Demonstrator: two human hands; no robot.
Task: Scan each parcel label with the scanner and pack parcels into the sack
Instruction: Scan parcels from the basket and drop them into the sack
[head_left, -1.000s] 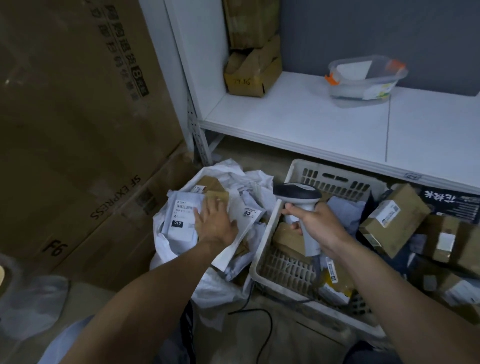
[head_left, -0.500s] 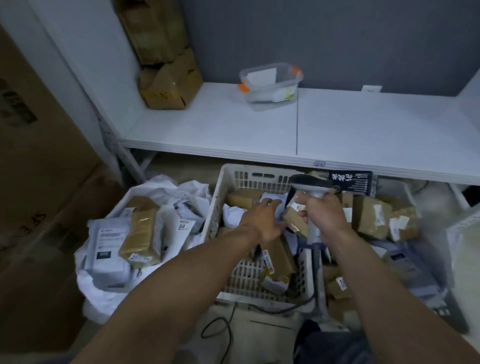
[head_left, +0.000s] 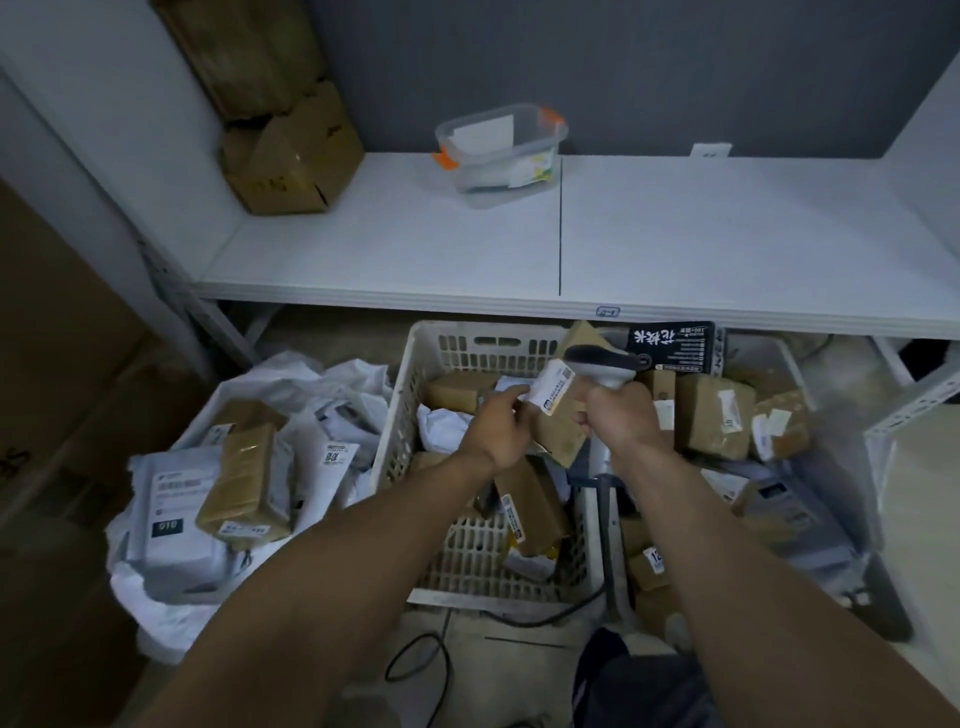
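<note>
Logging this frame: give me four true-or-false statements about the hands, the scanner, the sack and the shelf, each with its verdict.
1. The right hand grips the grey handheld scanner. True.
2. The left hand holds a brown cardboard parcel with a white label over the white slotted plastic crate. True.
3. The white plastic sack holds nothing. False: a brown taped parcel and grey mailers lie in it.
4. The clear plastic tub with orange clips sits inside the crate. False: it stands on the white shelf.
</note>
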